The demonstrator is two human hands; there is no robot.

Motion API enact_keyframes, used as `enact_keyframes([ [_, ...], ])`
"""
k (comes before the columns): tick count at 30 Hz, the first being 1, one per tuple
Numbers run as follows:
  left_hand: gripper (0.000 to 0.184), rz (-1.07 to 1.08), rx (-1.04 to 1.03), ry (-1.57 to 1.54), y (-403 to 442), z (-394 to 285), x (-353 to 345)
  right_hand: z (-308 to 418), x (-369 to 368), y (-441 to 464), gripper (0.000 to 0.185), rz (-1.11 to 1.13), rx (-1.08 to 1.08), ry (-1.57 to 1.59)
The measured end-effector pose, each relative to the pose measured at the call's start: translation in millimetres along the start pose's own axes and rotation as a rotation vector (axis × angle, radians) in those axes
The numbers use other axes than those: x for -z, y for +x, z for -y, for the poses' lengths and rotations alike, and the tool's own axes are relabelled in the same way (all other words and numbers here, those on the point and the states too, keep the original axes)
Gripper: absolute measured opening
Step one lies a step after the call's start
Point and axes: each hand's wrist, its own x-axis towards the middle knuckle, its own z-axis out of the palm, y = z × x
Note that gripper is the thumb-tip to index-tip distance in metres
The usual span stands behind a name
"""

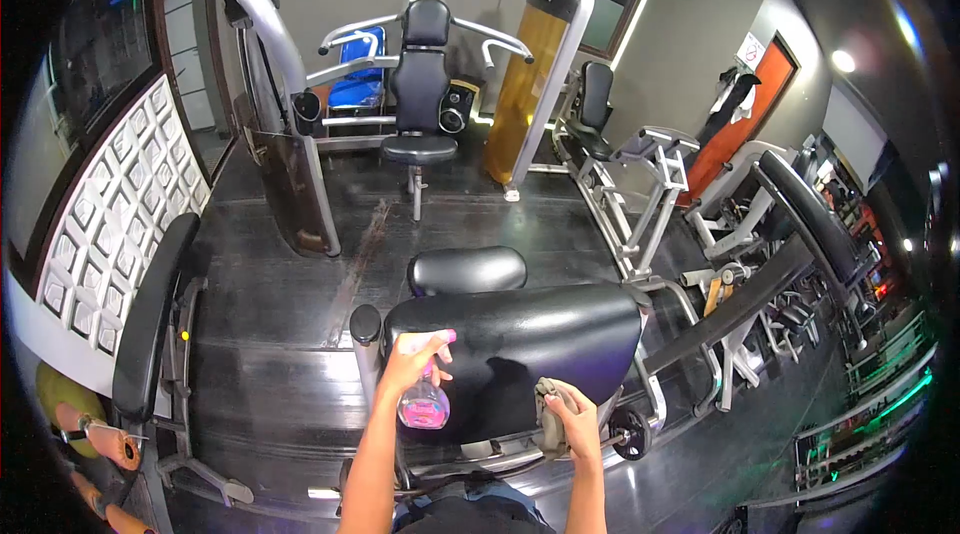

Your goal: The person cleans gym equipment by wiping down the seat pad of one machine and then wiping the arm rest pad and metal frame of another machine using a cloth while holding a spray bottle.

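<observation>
A clear spray bottle (425, 406) with pink liquid and a pink nozzle hangs upright from my left hand (415, 362), whose fingers are wrapped round its neck. My right hand (577, 416) is closed on a crumpled grey-green cloth (549, 419). Both hands are over the near side of a wide black padded bench (520, 334); whether the cloth touches the pad I cannot tell. A smaller black pad (467, 271) lies just beyond it.
A seated press machine (420, 94) stands ahead. To the left is an upright black bench pad (155, 314), with another person's arm (100, 434) near it. More machines (650, 184) line the right. A weight plate (630, 432) sits low beside my right hand.
</observation>
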Motion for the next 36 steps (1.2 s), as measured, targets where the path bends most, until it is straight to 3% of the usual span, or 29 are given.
enact_keyframes([
  [5,0.041,-0.035,-0.104,-0.052,0.4,17.0,6.9,9.6,21.8,31.3,0.029,0.191,0.055,-0.116],
  [7,0.036,-0.178,-0.079,0.190,-7.1,5.5,-6.3,11.9,30.9,47.9,0.029,0.284,0.005,-0.130],
  [12,0.041,-0.355,0.051,0.321,1.2,-9.5,-40.0,29.3,30.1,91.8,0.034,0.597,-0.062,-0.330],
  [16,0.046,-0.460,-0.025,0.053,11.5,1.2,-59.8,61.8,-3.7,128.6,0.031,0.536,0.343,-0.739],
  [17,0.046,-0.460,-0.008,-0.033,12.3,2.1,-68.5,65.5,-15.5,139.4,0.031,0.558,0.345,-0.738],
  [19,0.047,-0.488,0.011,-0.147,13.4,3.3,-81.6,65.8,-42.0,160.3,0.026,0.589,0.581,-0.859],
  [22,0.047,-0.558,-0.038,-0.103,11.2,15.3,-80.9,62.2,-80.8,176.6,0.024,0.675,0.659,-1.058],
  [26,0.048,-0.584,-0.046,-0.079,6.9,18.2,-79.8,50.9,-88.3,187.1,0.024,0.749,0.680,-1.129],
  [29,0.048,-0.593,-0.012,-0.085,5.2,10.6,-85.6,70.8,-62.1,194.2,0.025,0.858,0.574,-1.163],
  [36,0.046,-0.608,0.090,0.006,6.0,3.0,-91.6,86.9,-17.7,218.6,0.022,0.807,0.466,-1.237],
])
